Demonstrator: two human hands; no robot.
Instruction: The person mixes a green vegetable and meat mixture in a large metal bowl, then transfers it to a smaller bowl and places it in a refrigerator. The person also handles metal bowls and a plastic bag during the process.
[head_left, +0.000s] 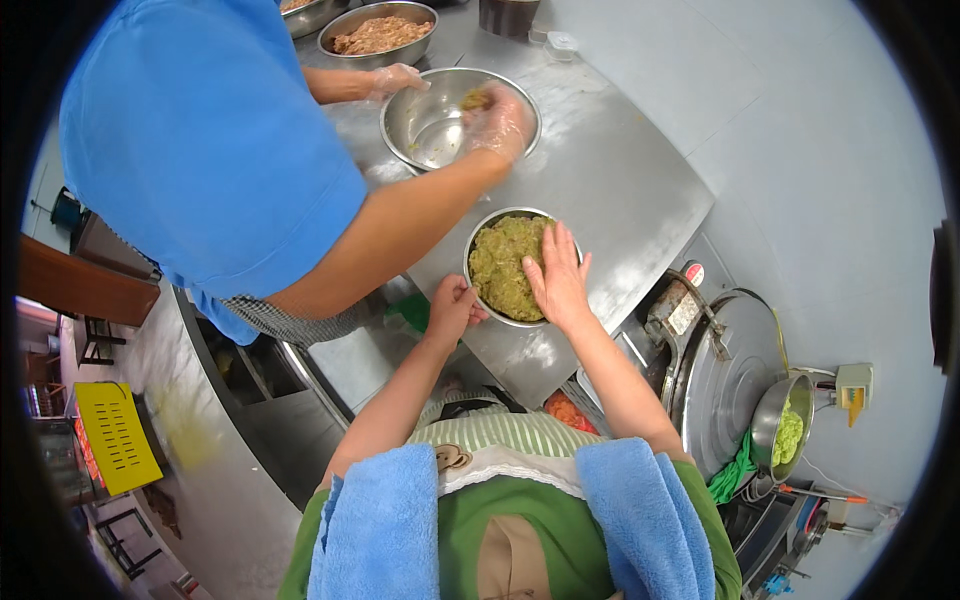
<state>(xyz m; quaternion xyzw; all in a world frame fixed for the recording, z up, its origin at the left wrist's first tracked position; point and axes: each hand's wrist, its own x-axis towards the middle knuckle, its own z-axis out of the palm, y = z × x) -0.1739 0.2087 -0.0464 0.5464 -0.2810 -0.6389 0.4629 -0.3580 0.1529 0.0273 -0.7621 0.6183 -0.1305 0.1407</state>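
A round metal bowl on the steel table in front of me is filled with a greenish minced filling. At its near left rim, my left hand has its fingers curled on the edge. My right hand lies palm down over the right side of the filling and rim, its fingers spread. Beyond it, a co-worker's gloved hand, blurred, holds some of the same filling above a larger steel bowl. The co-worker's other gloved hand grips that bowl's rim.
The co-worker's forearm reaches across from the left. A bowl of pinkish minced filling stands at the back of the steel table. To my right are a large round metal lid and a bowl of chopped greens.
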